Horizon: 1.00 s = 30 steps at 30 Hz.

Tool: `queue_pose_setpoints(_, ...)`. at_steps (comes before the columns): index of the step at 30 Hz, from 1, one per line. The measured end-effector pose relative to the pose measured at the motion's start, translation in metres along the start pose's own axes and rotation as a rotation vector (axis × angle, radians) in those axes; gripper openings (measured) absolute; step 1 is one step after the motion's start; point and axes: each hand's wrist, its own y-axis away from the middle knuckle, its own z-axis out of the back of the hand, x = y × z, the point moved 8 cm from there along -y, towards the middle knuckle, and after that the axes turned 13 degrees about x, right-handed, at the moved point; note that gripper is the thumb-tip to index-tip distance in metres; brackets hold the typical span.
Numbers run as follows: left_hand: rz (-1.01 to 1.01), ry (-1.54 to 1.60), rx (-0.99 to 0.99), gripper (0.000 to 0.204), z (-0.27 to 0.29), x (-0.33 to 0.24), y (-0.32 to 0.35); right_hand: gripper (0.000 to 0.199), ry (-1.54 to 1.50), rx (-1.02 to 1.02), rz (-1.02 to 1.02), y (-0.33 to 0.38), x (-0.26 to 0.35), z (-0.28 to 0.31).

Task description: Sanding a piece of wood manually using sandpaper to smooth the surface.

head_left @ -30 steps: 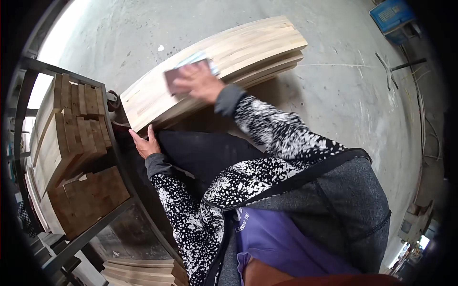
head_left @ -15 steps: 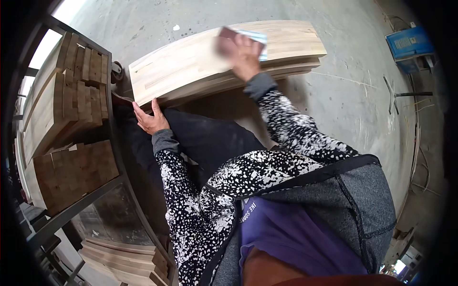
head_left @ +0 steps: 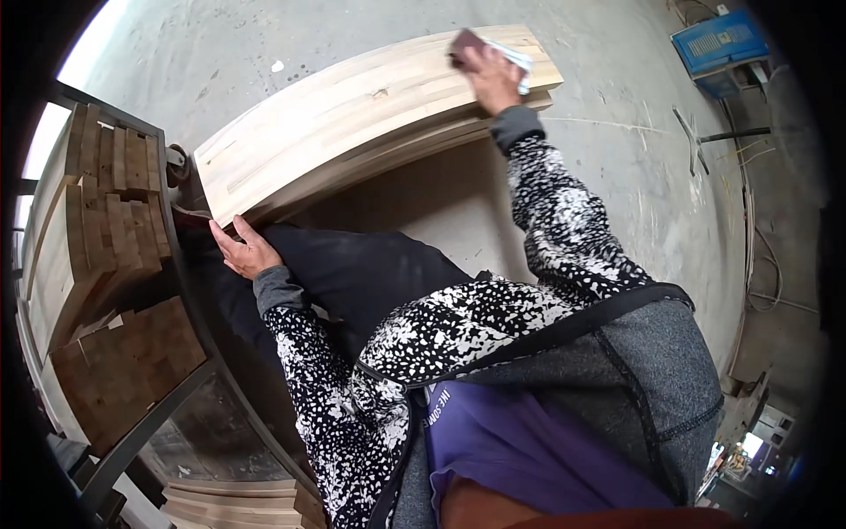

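A long pale wooden board (head_left: 352, 115) lies on top of a stack of similar boards, running from the left-middle to the upper right. My right hand (head_left: 493, 75) is stretched out to its far end and presses a dark reddish sanding block (head_left: 464, 46) with a white cloth (head_left: 518, 60) onto the board's top face. My left hand (head_left: 242, 251) rests with fingers spread against the near left corner of the stack, holding nothing.
A dark metal rack (head_left: 189, 291) on the left holds stacked wooden blocks (head_left: 97, 212). More boards (head_left: 238, 502) lie at the bottom. A blue box (head_left: 718, 48) and metal rods (head_left: 696, 137) sit on the concrete floor (head_left: 634, 176) at upper right.
My right hand has slid the sanding block along the board from its left part to the far right end. The left hand has stayed at the near corner.
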Motion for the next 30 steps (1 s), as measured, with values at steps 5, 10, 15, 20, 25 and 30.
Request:
queue_pose_setpoints(5,0.007,-0.007,0.0,0.049,-0.009,0.001,-0.002,0.043,-0.118,0.033,-0.341,-0.004,-0.074,-0.002)
queue_pose_setpoints(10,-0.046,-0.027,-0.037,0.049,-0.006,-0.004,-0.001,0.046,-0.014,-0.061,0.242,0.009,0.168,0.01)
queue_pose_setpoints(15,-0.067,0.021,0.01,0.047,-0.016,-0.002,-0.005,0.049,-0.424,-0.046,0.761,0.076,0.37,0.035)
queue_pose_setpoints(20,-0.03,0.04,0.06,0.047,-0.014,-0.005,-0.002,0.048,-0.377,-0.042,0.844,0.046,0.344,0.021)
queue_pose_setpoints(25,-0.056,0.045,0.006,0.046,-0.002,0.0,-0.002,0.035,0.092,-0.018,0.238,-0.047,0.076,-0.002)
queue_pose_setpoints(30,-0.082,0.017,-0.026,0.047,-0.007,0.003,-0.003,0.045,-0.12,0.121,-0.355,-0.039,-0.116,-0.008)
